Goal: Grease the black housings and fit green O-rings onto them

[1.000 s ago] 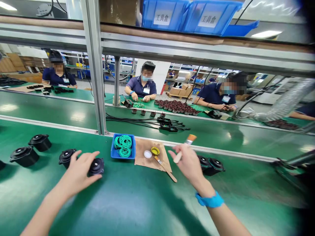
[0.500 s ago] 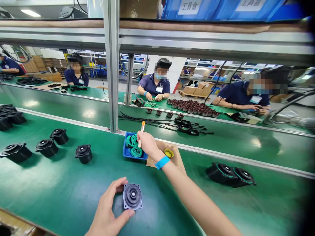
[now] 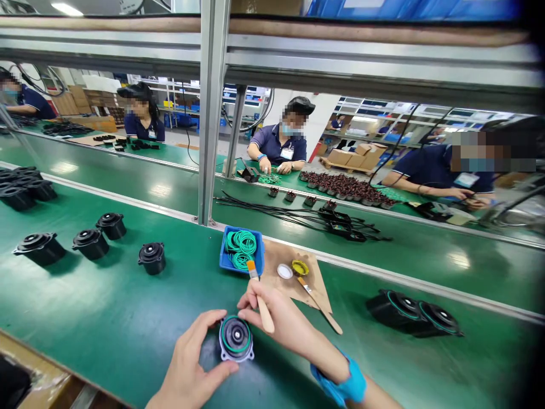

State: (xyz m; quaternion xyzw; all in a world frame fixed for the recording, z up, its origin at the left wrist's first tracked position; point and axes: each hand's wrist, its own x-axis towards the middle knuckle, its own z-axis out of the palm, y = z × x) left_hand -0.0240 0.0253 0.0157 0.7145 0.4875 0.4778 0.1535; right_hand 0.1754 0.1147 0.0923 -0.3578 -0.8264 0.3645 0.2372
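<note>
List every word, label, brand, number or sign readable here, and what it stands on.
No readable text.
White label on a blue bin: cut off by the top edge, unreadable.
Chest badges on co-workers: too small and blurred.
Black housing and held brush: no lettering discernible.

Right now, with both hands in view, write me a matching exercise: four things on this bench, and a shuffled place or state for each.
Things
1. Loose green rings
2. Raised brush
3. Yellow container
4. Frontmost housing

Places or states
A. on the brown sheet
B. between left hand and right hand, a green ring on top
C. inside the blue tray
D. held in the right hand

Pairs: 1-C; 2-D; 3-A; 4-B
</note>
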